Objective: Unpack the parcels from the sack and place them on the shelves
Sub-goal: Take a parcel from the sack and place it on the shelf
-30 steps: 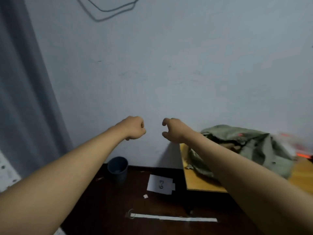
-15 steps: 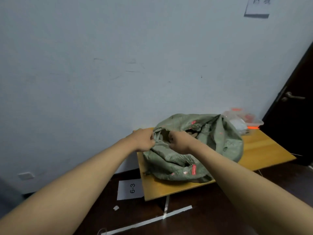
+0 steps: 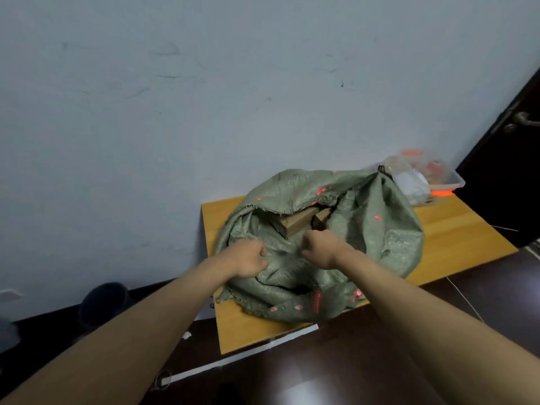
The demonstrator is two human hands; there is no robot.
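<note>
A green woven sack (image 3: 380, 238) with red marks lies slumped on a low wooden table (image 3: 455, 235) against the wall. Its mouth gapes toward me, and brown cardboard parcels (image 3: 298, 222) show inside. My left hand (image 3: 248, 263) grips the near left edge of the sack's mouth with curled fingers. My right hand (image 3: 320, 248) grips the near rim just right of it, in front of the parcels. No shelves are in view.
A clear plastic box (image 3: 423, 179) with orange clips stands on the table's far right corner. A dark door (image 3: 508, 171) with a handle is at the right. A dark bucket (image 3: 102, 302) stands on the dark floor at left; white tape (image 3: 233, 361) runs along the floor.
My view swung right from the wall onto the table. Both hands reached the sack, took hold of its rim and pulled the mouth wider, so the parcels now show.
</note>
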